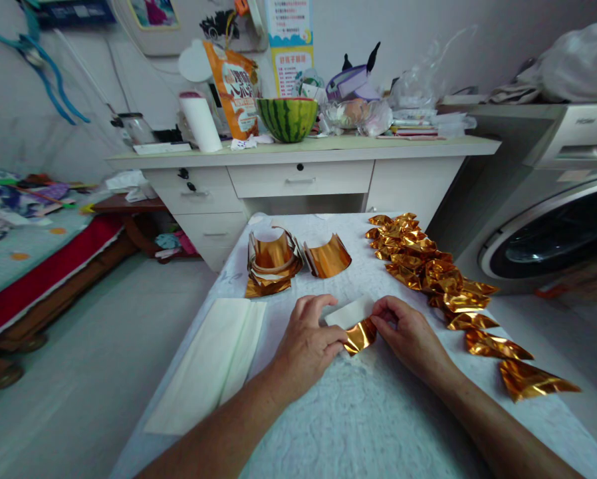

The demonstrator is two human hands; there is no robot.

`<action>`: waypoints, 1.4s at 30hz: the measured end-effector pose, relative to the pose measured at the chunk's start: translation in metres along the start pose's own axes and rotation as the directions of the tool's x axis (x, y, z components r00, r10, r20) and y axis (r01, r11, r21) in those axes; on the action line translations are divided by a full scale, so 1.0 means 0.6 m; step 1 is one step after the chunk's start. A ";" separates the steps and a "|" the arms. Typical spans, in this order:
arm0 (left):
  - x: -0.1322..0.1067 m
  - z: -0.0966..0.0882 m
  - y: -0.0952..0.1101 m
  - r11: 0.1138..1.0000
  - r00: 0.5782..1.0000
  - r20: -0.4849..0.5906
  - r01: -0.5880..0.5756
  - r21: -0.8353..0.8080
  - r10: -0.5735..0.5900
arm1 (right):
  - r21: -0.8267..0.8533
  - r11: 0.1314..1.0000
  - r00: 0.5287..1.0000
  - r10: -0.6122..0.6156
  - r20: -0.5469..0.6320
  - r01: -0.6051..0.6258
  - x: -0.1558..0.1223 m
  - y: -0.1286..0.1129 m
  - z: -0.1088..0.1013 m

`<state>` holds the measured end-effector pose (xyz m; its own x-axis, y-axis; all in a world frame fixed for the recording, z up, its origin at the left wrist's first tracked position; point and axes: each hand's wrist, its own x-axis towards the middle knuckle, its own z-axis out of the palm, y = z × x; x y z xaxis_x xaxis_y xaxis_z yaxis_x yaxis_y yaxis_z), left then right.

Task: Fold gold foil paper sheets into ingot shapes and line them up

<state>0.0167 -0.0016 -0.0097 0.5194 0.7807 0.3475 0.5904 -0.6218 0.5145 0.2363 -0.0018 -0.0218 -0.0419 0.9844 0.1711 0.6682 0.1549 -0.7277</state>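
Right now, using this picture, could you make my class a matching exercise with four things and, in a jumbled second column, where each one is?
Things:
1. Gold foil piece
2. Twisted gold pieces
3. Pale sheets
4. Watermelon

Places:
A. On the white desk, beside an orange bag
B. Lined up along the right side of the table
C. Between the left hand and the right hand
D. Lying flat near the table's left edge

Right pairs: 1-C, 2-B, 3-D, 4-A
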 end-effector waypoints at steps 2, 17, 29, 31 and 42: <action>-0.001 0.000 0.001 0.996 0.999 -0.003 -0.042 0.085 0.042 | -0.049 0.999 1.000 -0.024 -0.013 0.024 0.000 0.000 0.002; 0.005 -0.003 0.001 0.999 0.956 0.291 -0.030 -0.017 0.034 | -0.259 0.935 0.957 -0.185 0.224 0.241 -0.012 -0.024 0.007; 0.006 0.001 -0.003 0.997 0.955 0.292 0.067 -0.041 -0.052 | -0.180 0.943 0.906 -0.199 0.373 0.281 -0.033 -0.055 0.007; 0.006 0.000 -0.003 0.995 0.953 0.294 0.085 -0.043 -0.069 | -0.173 0.947 0.909 -0.193 0.370 0.271 -0.032 -0.051 0.012; 0.004 -0.003 -0.010 0.982 0.953 0.274 0.161 -0.097 -0.129 | -0.145 0.966 0.925 -0.154 0.346 0.215 -0.031 -0.053 0.016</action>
<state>0.0134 0.0038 -0.0108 0.5879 0.8074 0.0497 0.6038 -0.4788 0.6373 0.2087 -0.0243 -0.0080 -0.3991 0.9160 0.0406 0.7438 0.3493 -0.5699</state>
